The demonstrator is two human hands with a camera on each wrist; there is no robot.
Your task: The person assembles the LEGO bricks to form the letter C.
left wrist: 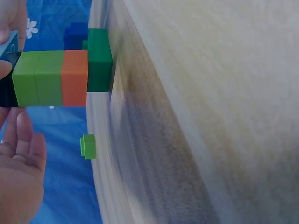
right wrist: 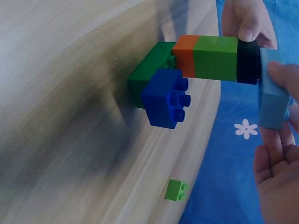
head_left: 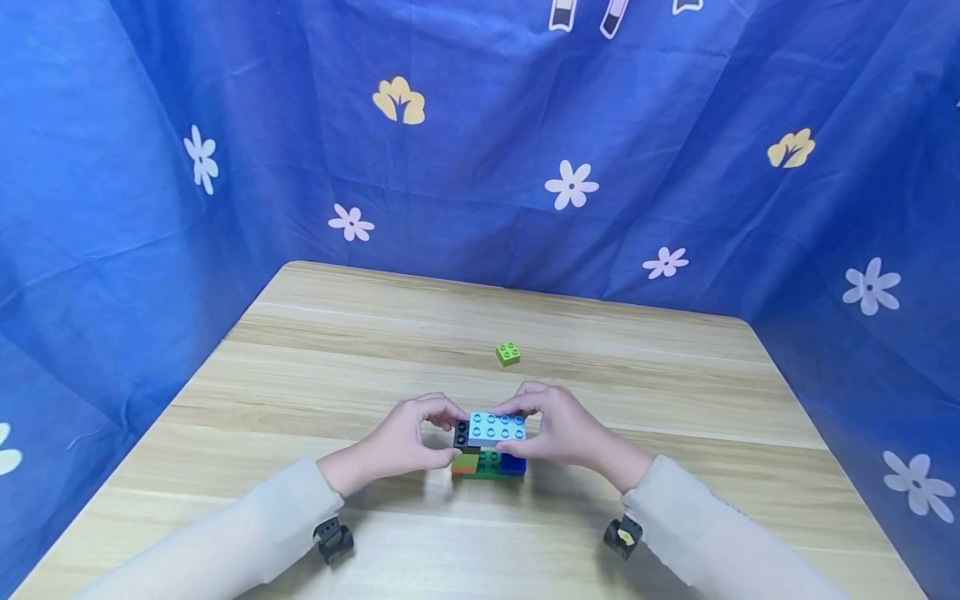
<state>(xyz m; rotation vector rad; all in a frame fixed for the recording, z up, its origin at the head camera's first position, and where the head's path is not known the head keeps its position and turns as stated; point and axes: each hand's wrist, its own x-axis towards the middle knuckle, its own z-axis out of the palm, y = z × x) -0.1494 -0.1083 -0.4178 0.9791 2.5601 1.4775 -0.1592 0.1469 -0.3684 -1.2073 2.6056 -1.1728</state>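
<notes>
A small tower of toy building bricks stands on the table. Its green base brick (right wrist: 148,74) carries an orange brick (right wrist: 185,57) at the left end, with lime green bricks (right wrist: 216,58) stacked on that and a black brick (head_left: 461,437) on top. On the base's right end sits a dark blue brick (right wrist: 161,100). With thumb and fingers, my left hand (head_left: 408,433) grips the black brick. My right hand (head_left: 562,429) pinches a light blue brick (head_left: 497,427) front and back; this long brick overlaps the black one and juts out rightward above the base.
A loose lime green brick (head_left: 507,354) lies on the wooden table (head_left: 360,333) beyond the tower. Blue flowered cloth (head_left: 480,192) hangs behind and beside the table. Each wrist wears a small black camera (head_left: 332,540).
</notes>
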